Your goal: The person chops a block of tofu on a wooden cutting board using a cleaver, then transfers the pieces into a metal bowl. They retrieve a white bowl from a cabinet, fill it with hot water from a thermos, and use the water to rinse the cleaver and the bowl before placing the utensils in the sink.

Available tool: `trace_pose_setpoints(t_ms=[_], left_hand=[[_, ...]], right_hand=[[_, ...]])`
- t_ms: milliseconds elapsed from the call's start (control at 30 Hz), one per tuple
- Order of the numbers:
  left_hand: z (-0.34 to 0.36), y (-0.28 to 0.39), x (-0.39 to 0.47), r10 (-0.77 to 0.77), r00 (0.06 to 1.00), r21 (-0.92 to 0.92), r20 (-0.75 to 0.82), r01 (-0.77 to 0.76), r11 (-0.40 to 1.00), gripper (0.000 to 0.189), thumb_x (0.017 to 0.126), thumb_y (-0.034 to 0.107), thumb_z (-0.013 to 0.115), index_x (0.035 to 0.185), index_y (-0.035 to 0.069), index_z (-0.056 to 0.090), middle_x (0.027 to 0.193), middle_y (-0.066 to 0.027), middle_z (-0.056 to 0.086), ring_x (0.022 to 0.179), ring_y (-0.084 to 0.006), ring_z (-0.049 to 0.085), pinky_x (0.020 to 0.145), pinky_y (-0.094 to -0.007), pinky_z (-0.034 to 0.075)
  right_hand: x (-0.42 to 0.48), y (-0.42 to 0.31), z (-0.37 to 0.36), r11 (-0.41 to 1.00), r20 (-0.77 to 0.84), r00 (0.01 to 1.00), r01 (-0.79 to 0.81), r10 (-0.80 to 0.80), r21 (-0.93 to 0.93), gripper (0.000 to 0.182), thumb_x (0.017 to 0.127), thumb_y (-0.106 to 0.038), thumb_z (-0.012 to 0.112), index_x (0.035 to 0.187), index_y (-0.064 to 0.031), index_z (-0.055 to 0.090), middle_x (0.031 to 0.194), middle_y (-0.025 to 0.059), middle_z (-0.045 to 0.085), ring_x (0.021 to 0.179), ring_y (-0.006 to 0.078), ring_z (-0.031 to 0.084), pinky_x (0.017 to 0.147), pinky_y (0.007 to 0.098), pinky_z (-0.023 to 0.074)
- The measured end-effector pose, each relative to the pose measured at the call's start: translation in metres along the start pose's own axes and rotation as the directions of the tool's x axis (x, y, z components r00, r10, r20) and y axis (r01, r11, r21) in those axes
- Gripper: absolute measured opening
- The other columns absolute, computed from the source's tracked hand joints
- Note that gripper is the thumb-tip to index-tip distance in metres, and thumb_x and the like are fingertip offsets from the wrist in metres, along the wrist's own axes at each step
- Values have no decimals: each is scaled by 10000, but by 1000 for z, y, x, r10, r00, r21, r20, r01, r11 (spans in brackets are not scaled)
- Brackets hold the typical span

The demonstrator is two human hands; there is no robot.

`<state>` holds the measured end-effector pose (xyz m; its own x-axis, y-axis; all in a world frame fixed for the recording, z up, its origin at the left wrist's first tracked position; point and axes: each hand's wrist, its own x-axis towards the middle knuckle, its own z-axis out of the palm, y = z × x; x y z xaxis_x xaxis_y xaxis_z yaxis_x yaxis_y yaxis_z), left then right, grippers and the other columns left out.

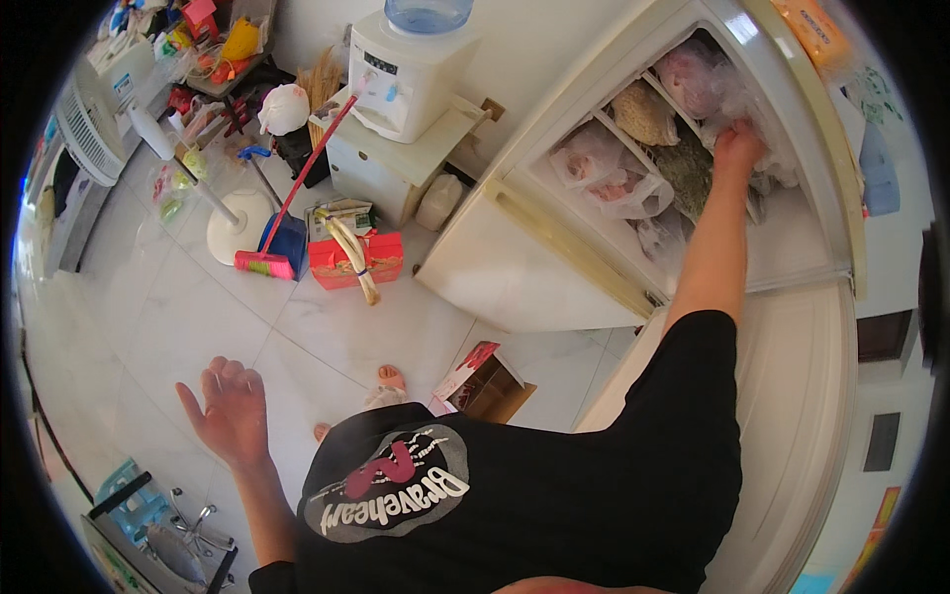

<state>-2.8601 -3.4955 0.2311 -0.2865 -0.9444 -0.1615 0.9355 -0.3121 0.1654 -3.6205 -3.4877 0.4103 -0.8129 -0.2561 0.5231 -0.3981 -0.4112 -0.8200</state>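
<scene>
My right hand (737,146) reaches into the open freezer compartment (790,249) of a white fridge, its fingers curled on a clear plastic bag (775,152). Behind it lies a bag of pinkish food (690,78). To the left, wire dividers (622,137) separate a pale beige, bumpy food (644,113) from bagged pinkish pieces (594,163). A dark grey-green frozen item (679,174) is partly hidden by my forearm. Over the tiled floor, my left hand (234,408) hangs palm up with fingers apart, holding nothing.
The opened freezer door (787,416) stands beside my right side. An open cardboard box (486,390) sits near my feet. Ahead are a red gift box (356,260), a pink broom (265,263), a blue dustpan (295,241), a standing fan (93,122) and a water dispenser (404,74) on a cabinet.
</scene>
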Motion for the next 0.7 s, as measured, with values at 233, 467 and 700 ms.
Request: trace_pose_setpoints(t_ms=[233, 467, 700], left_hand=[[14, -17, 8, -9, 1000, 49, -8, 9, 999, 447, 966, 423, 434, 829, 23, 578, 1013, -73, 528, 897, -175, 455, 836, -325, 368], [11, -21, 5, -25, 1000, 81, -8, 26, 996, 446, 967, 428, 429, 820, 32, 573, 986, -65, 517, 899, -169, 452, 829, -322, 367], [6, -22, 7, -60, 998, 47, 12, 59, 997, 457, 968, 440, 418, 832, 32, 573, 994, -67, 520, 901, -172, 443, 831, -325, 358]], right_hand=[[58, 27, -4, 784, -120, 991, -118, 57, -609, 411, 875, -275, 540, 1197, -19, 536, 1176, 146, 571, 1059, 323, 548, 852, 448, 473], [19, 26, 9, 292, -76, 954, 12, -288, -956, 518, 842, -445, 576, 1161, -37, 587, 1143, 176, 606, 1005, 352, 585, 844, 460, 467], [-78, -13, 29, 71, 189, 950, 213, -249, -975, 346, 876, -349, 547, 987, -45, 668, 945, 185, 655, 912, 337, 631, 938, 490, 413]])
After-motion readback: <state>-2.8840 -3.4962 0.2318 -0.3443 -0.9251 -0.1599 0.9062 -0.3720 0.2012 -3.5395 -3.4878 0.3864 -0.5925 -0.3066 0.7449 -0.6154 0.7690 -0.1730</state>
